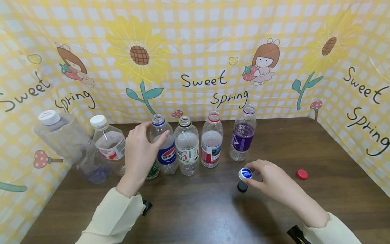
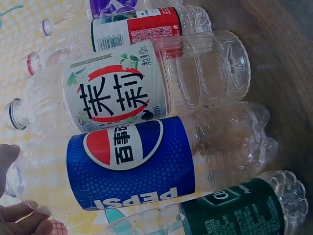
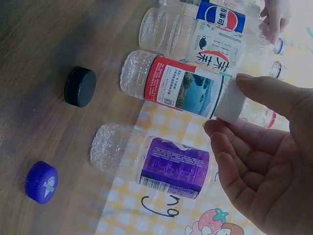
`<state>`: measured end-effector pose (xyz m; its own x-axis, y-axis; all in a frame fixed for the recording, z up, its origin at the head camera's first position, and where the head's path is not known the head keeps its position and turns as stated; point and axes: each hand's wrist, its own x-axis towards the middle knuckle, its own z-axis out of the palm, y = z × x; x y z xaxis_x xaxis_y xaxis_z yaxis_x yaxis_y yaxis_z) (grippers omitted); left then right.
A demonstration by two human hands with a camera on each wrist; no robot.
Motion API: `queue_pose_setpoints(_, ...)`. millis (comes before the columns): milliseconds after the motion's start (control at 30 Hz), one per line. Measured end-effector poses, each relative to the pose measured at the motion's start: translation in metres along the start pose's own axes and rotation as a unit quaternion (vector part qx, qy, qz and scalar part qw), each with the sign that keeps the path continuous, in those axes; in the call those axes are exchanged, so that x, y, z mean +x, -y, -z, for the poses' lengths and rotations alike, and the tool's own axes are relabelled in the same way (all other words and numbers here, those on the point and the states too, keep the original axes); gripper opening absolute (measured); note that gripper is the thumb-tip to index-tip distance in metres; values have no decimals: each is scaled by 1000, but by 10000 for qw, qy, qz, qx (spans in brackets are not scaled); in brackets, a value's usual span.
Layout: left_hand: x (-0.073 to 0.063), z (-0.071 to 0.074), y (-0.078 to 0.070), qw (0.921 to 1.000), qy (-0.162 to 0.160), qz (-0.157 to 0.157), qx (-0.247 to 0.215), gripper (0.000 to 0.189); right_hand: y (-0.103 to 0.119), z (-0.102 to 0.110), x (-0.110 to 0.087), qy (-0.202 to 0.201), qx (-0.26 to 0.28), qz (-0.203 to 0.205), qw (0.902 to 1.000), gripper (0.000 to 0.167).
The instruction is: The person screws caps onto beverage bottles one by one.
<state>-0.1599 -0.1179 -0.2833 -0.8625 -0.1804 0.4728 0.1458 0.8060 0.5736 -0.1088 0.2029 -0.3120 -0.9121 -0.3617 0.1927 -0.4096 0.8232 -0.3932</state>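
Note:
My left hand (image 1: 141,150) reaches round the shoulder of a clear Pepsi bottle (image 1: 167,154), its thumb on one side and its fingers on the other. That bottle stands upright, uncapped, with a blue ring at its neck. In the left wrist view its blue label (image 2: 132,164) shows fully. My right hand (image 1: 268,176) pinches a white bottle cap with a blue printed top (image 1: 245,174) between thumb and fingertips, above the table. A black cap (image 1: 242,186) lies below it. The right wrist view shows a blue cap (image 3: 41,182) on the table, hidden in the head view.
Right of the Pepsi stand uncapped bottles: jasmine-label (image 1: 188,152), red-and-blue-label (image 1: 211,145) and purple-label (image 1: 242,135). A green-label bottle (image 1: 153,172) is partly behind my left hand. Two white-capped bottles, one large (image 1: 71,139) and one smaller (image 1: 111,145), stand left. A red cap (image 1: 302,174) lies right.

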Motion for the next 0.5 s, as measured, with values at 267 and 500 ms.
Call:
queue_pose_setpoints(267, -5, 2, -2, 9997, -153, -121, -177, 55, 1, 1, -1, -12, -14, -34, 10000, 21)
queue_pose_setpoints(500, -13, 6, -3, 9986, -321, -171, -393, 58, 4, 4, 0, 91, 109, -136, 9998, 22)
